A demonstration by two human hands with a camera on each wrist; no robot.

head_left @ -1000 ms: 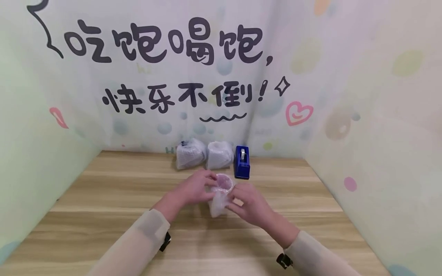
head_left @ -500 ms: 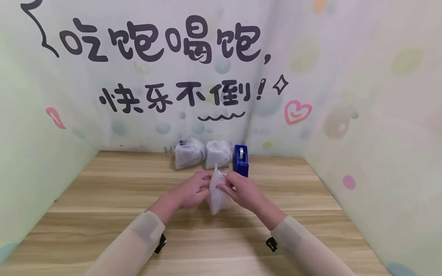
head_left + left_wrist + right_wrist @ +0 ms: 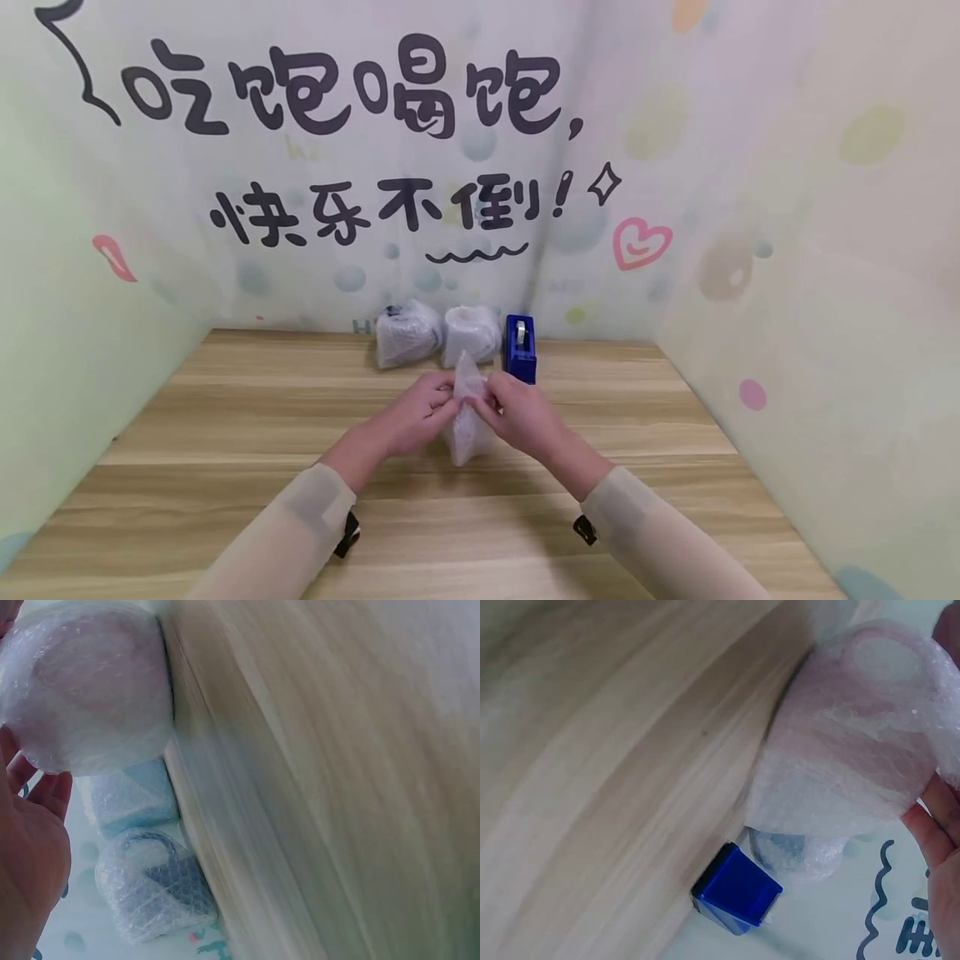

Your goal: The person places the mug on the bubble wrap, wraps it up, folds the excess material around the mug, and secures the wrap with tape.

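Observation:
A pinkish mug [image 3: 832, 742] stands upright on the table, wrapped in translucent bubble wrap [image 3: 467, 437]; its round handle shows through in the right wrist view. The wrap rises to a point above the mug and covers the mouth in the head view. My right hand [image 3: 528, 417] pinches the wrap's upper edge between thumb and fingers. From the other side my left hand [image 3: 416, 412] holds the gathered wrap, its thumb near the right thumb. In the left wrist view, the fingertips [image 3: 60, 784] of that hand lie close against the wrapped mug.
Behind stand two more bubble-wrapped pieces, a dark one [image 3: 408, 335] at left and a pale one [image 3: 472, 335] beside it. A blue tape dispenser [image 3: 521, 350] is right of them. Printed walls border the wooden table [image 3: 300, 400] at the back and sides.
One second ago the mug's pink mouth was exposed; the wrap has been drawn up and over it. The right hand came inward, and both hands now meet at the wrap's top.

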